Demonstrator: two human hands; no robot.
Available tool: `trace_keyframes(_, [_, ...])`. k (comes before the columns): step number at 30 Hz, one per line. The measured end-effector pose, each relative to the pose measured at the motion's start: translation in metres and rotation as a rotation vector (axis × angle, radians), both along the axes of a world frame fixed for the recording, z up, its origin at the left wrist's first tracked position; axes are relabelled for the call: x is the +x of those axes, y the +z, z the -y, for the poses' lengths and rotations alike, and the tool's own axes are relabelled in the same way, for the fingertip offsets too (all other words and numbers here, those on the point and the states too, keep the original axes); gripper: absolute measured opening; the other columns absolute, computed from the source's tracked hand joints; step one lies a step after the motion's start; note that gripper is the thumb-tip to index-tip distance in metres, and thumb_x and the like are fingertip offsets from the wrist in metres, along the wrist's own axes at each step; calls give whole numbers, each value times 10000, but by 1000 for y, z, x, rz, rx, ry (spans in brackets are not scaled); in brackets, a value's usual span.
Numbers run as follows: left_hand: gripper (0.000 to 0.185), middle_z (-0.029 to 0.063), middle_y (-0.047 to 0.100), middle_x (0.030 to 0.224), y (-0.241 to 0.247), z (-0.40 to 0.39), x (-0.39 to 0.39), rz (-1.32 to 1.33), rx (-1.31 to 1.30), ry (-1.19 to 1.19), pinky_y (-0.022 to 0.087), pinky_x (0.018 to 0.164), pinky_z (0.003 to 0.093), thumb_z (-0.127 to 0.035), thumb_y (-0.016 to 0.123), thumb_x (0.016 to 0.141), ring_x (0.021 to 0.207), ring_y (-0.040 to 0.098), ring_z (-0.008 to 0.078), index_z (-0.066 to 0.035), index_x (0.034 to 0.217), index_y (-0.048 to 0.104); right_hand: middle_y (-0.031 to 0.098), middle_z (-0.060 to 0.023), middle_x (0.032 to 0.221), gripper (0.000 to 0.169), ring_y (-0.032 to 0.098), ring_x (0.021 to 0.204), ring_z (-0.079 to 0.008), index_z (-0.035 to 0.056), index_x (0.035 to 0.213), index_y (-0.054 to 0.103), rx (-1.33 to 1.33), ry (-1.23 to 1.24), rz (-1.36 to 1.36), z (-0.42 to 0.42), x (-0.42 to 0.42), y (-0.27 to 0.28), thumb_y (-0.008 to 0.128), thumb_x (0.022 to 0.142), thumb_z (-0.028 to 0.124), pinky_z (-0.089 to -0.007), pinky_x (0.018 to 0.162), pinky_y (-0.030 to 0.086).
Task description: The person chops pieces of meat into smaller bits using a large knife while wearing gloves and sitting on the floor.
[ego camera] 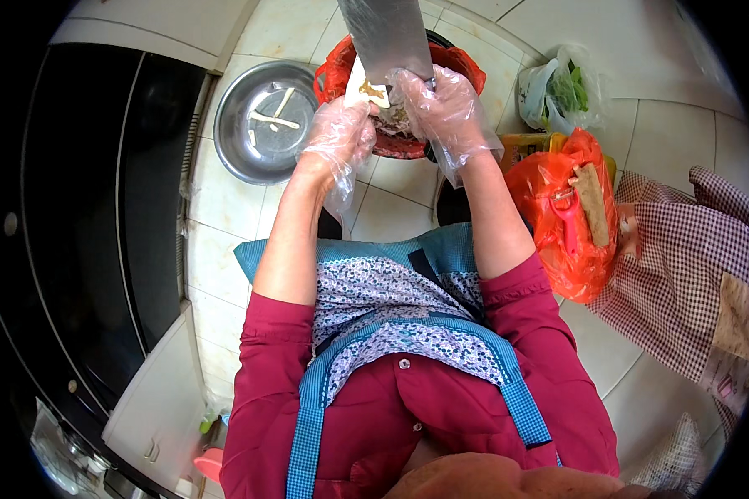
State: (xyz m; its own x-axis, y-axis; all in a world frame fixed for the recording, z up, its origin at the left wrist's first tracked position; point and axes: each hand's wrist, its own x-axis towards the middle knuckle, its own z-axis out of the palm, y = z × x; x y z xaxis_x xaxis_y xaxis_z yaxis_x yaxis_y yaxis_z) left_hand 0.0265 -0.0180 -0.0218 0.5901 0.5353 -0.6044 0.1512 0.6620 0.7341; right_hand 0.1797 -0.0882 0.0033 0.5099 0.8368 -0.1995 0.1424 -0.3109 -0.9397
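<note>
My left hand [343, 128], in a clear plastic glove, grips a pale, peeled-looking piece of food [363, 87] with a brownish patch, its kind unclear. In my right hand [443, 112], gloved the same way, is a cleaver [392, 37], its broad metal blade pointing away from me and lying against the pale piece. Both hands are over a bin lined with a red plastic bag [471, 68], where scraps show between them. To the left stands a steel basin [225, 140] holding several pale strips [276, 120]. The cleaver's handle is mostly hidden by my right fingers.
At right, a red plastic bag [524, 206] carries a pink peeler [568, 218] and a brown unpeeled root piece [592, 203]. Beyond it sits a clear bag of green leaves [568, 90]. A checked cloth [668, 249] lies farther right. Black cabinet fronts [81, 187] border the tiled floor on the left.
</note>
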Motion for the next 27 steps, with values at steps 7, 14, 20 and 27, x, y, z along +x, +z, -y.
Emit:
trace_keyframes(7, [172,4,482,608,1,4,2,-28,75,-6,356,436,272,-207,511,947,479,431,118,-45,960,569,616,-98,655,293,567,584,-136,-4,912,678,82,-17,219,-1,0,-19,636,877,284,-335,588,468])
trace_keyframes(14, [238,23,538,627,-15,3,1,-42,295,23,405,494,295,-261,518,961,545,508,129,-37,942,596,555,-33,598,242,479,456,-98,-1,834,640,54,-91,-424,1,-9,4,646,903,231,-279,412,371])
trace_keyframes(20, [272,5,548,657,-38,4,1,-67,573,57,410,516,275,-289,512,985,569,510,105,-31,983,599,550,-18,596,241,460,441,-88,1,857,638,34,-107,-398,0,-10,-3,652,911,236,-264,394,361])
trace_keyframes(27, [230,-14,528,670,-28,3,4,1,451,121,392,496,255,-253,509,1001,555,478,78,-42,1000,599,570,-25,612,218,483,456,-91,-2,830,648,57,-130,-409,3,-3,6,638,893,207,-264,400,373])
